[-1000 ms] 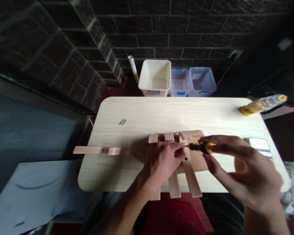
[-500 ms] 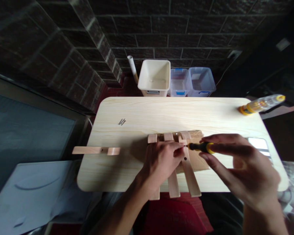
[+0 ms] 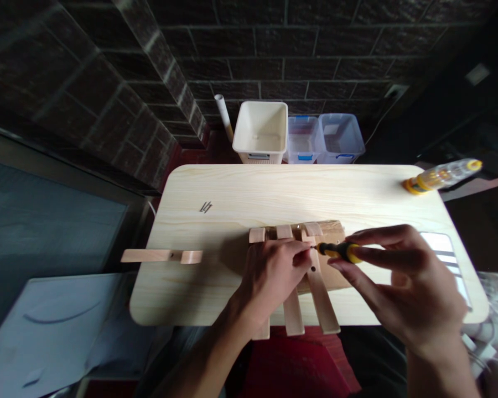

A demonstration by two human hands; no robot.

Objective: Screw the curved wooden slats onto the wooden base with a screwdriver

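Pinching a yellow-and-black screwdriver point(image 3: 340, 251), the right hand point(image 3: 410, 282) holds its tip at a wooden slat point(image 3: 320, 298) (the two hands just apart), while the left hand point(image 3: 271, 282) presses down on the slats, which lie across cardboard point(image 3: 334, 232) on a pale pine table point(image 3: 232, 188).

dark brick wall point(image 3: 249, 50) | red floor point(image 3: 218, 149) | pale wooden table point(image 3: 299, 193) | wall socket point(image 3: 394, 91)
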